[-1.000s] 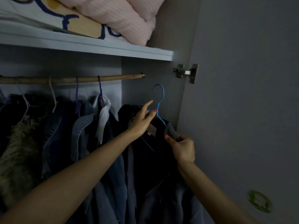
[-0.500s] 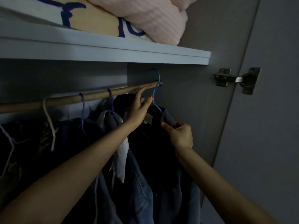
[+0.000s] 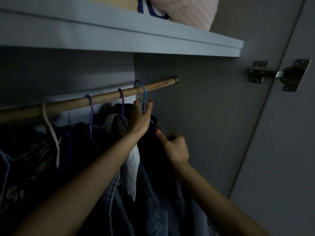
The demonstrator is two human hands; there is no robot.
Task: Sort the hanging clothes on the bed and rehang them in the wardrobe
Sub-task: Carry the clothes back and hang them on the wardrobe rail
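Observation:
A blue hanger [image 3: 144, 96] hooks over the wooden rail [image 3: 105, 97] near its right end. My left hand [image 3: 139, 118] pinches the hanger's neck just under the hook. A dark garment [image 3: 153, 150] hangs from this hanger, and my right hand [image 3: 173, 147] grips its right shoulder edge. Left of it, two purple hangers [image 3: 91, 113] and a pale hanger [image 3: 51, 130] carry denim and dark clothes [image 3: 119, 201].
A pale shelf [image 3: 136, 36] sits just above the rail, with pink striped bedding [image 3: 187, 11] on it. The wardrobe's side wall [image 3: 213, 125] stands close to the right. A metal hinge [image 3: 276, 74] joins it to the open door [image 3: 289, 150].
The blue hanger has gone up from below the rail and now hooks over it. Both hands rose with the garment, and the view has drawn closer to the rail.

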